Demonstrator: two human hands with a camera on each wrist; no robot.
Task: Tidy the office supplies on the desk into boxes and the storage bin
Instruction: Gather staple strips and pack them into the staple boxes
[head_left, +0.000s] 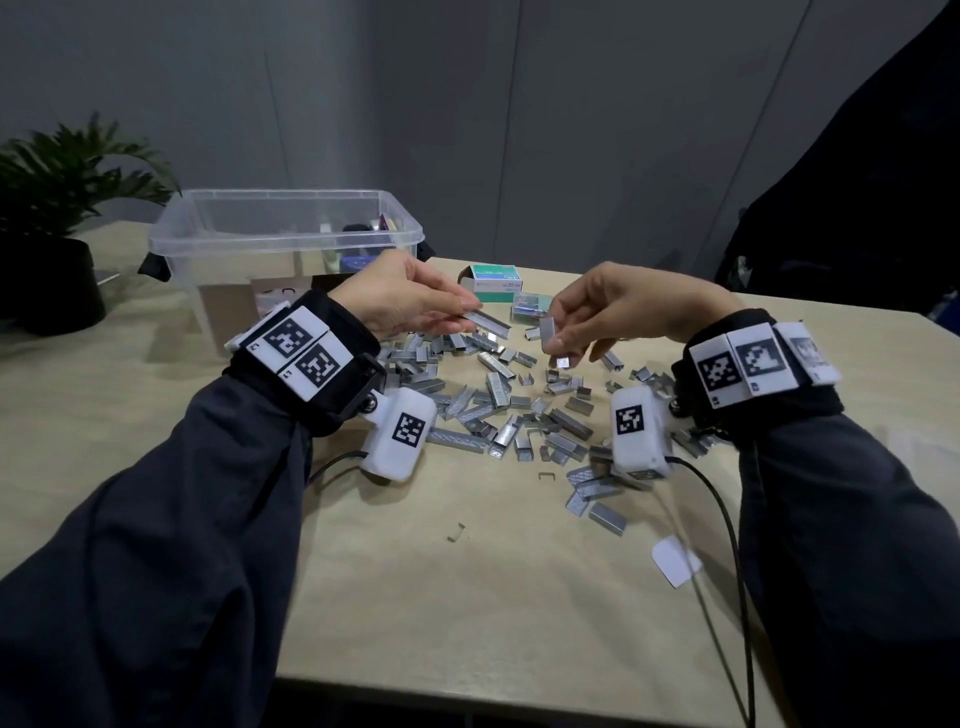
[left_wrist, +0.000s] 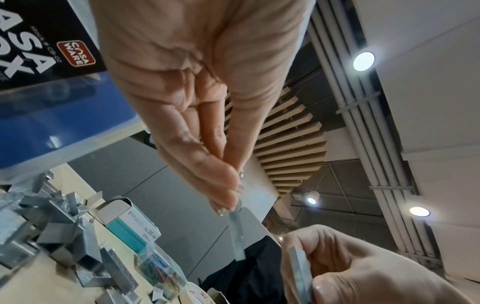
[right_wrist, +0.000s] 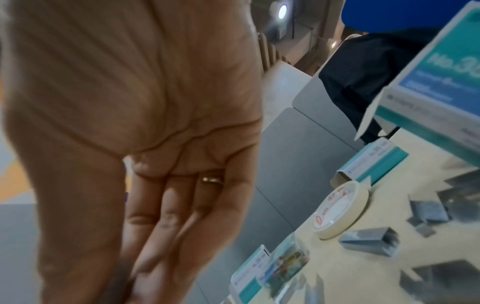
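Observation:
A heap of loose silver staple strips covers the middle of the beige desk. Above it, my left hand pinches a long staple strip between thumb and fingers; that strip hangs below the fingertips in the left wrist view. My right hand pinches a shorter staple strip upright, a little to the right of the left one. A teal staple box sits behind the hands. The clear storage bin stands at the back left with items inside.
A potted plant stands at the far left. A small clear case of coloured clips lies by the teal box. A masking tape roll and more teal boxes lie on the desk. A white paper scrap lies at the front right.

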